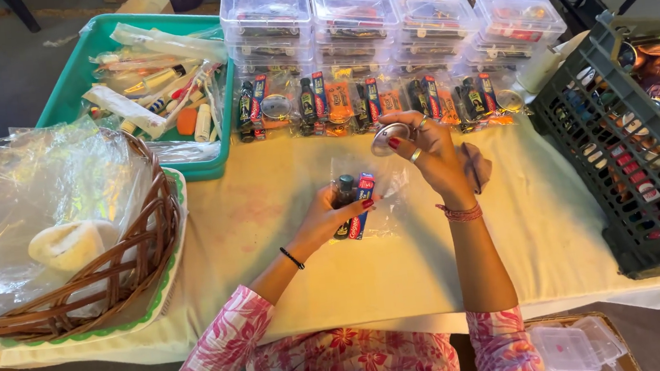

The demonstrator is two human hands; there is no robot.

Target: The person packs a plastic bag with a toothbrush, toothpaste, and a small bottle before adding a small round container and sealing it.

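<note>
- head view looks straight down on my two hands over a desk (401,275) covered in a pale yellow cloth.
- my left hand (325,219) is closed around a clear plastic pouch (374,193), thumb on top, pinning a dark little bottle (344,200) and a red-and-blue packet (361,206) inside it; that grip seems to keep the pouch mouth up and steady.
- my right hand (431,157) sits just above the pouch, fingers pinched shut on a small round silver compact (389,138), held tilted right over the opening.
- so the pouch is in the air near the middle of the desk, between both hands, not resting flat as far as i can tell.
- a row of filled pouches (374,103) lies just beyond my hands, each showing the same sort of bottle, packet and round piece, lined side by side against the stacked clear plastic boxes (391,21).
- a green tray (81,72) far left holds loose tubes and sachets, within reach of the left hand.
- a wicker basket (125,259) with crumpled clear wrap stands at the near left on a plate-like base.
- a dark slatted crate (606,161) on the right is full of small colourful items, close to the right hand.
- another clear box (575,347) shows below the desk edge, near my right elbow.
</note>
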